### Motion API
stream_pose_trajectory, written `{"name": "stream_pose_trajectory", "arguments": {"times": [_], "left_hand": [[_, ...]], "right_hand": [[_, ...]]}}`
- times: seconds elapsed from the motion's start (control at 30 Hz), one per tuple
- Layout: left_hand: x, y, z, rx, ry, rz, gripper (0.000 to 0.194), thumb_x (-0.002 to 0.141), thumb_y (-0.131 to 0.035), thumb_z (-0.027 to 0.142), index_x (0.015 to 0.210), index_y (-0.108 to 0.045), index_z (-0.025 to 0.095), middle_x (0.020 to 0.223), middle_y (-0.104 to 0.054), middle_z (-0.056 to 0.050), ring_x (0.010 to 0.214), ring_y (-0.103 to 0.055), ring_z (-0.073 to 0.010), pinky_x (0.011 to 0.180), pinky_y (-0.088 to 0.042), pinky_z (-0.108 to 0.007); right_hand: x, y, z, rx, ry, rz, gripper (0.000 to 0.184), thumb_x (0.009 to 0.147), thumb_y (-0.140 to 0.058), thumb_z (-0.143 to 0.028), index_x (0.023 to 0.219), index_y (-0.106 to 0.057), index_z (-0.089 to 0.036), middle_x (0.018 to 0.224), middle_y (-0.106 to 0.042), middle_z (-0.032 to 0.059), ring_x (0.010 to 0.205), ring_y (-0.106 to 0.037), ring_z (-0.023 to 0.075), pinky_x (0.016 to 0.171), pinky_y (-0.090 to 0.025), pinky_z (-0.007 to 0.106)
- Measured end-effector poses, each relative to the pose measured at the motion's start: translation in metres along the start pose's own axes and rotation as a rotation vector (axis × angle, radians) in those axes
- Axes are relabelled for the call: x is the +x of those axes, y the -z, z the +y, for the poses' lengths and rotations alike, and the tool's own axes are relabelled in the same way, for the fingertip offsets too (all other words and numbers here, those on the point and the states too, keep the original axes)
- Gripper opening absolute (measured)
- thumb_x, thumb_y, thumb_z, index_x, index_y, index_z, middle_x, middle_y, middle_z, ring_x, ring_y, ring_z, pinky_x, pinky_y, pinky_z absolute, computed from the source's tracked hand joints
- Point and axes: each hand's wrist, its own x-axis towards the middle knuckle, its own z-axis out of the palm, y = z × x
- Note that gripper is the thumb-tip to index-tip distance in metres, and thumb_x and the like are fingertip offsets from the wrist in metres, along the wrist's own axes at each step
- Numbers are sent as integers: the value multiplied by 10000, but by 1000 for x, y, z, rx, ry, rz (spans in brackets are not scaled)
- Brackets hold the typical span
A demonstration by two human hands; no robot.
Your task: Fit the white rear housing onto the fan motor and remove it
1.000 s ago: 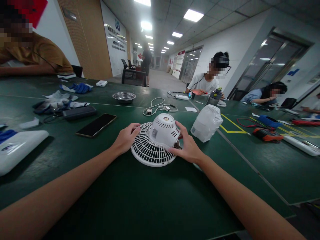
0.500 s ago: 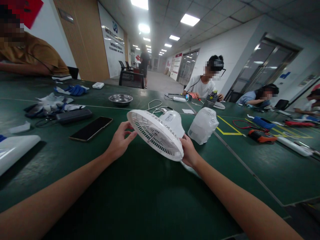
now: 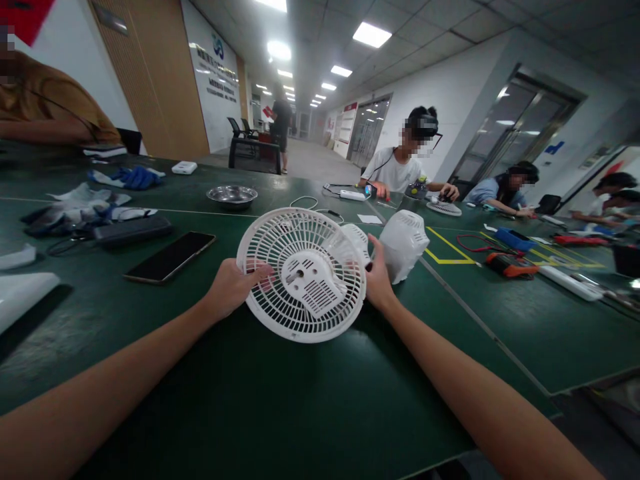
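Observation:
A white fan head [image 3: 313, 283] with a round slotted grille faces me, tilted, above the green table [image 3: 270, 413]. Its motor housing is mostly hidden behind the grille. My left hand [image 3: 231, 288] grips the grille's left rim, thumb on the front and fingers behind the slots. On the other side, my right hand [image 3: 380, 277] holds the fan head from behind at the right; some of its fingers are hidden. Just right of that hand stands a white plastic part [image 3: 404, 245], perhaps wrapped in clear film. A thin white cord [image 3: 305, 200] lies behind the fan head.
A black phone [image 3: 170, 257], a dark case [image 3: 133, 231], gloves [image 3: 75, 208] and a metal bowl [image 3: 233, 195] lie left and behind. An orange multimeter [image 3: 510, 265] and white strip [image 3: 570, 283] lie right. A co-worker [image 3: 400, 163] sits opposite; others sit farther off.
The fan head has turned so its grille faces me more fully. My left hand has closed on the rim, where it was at the edge with fingers apart. The view has shifted slightly.

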Motion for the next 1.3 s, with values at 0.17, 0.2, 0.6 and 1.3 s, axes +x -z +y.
{"name": "stream_pose_trajectory", "arguments": {"times": [0.17,0.2,0.6,1.3], "left_hand": [[4,1,-3,-5,58,36,228,824,-746,386,883,-743,166,791,-787,-66,692,-762,-241,630,-626,-349],[5,1,-3,-24,77,40,219,821,-750,369,894,-743,163,793,-787,-63,694,-762,-240,631,-626,-348],[10,0,-5,-201,212,27,191,821,-772,277,945,-743,135,836,-791,-83,734,-770,-237,664,-635,-360],[13,0,-2,-169,211,-20,223,817,-760,319,954,-744,145,846,-792,-86,763,-769,-253,704,-624,-379]], "right_hand": [[10,14,12,-411,6,25,759,805,-712,-399,1497,-433,-263,920,-704,67,819,-674,295,899,-526,508],[10,12,13,-464,1,5,746,805,-706,-378,1489,-439,-250,956,-696,87,859,-674,308,895,-526,511],[29,81,38,-404,213,751,841,704,-745,-341,1442,-375,-180,1408,-472,184,1307,-497,358,1110,-382,578],[41,37,15,-3,50,697,871,661,-817,-526,1351,-417,-175,1147,-718,140,969,-720,287,837,-559,399]]}}
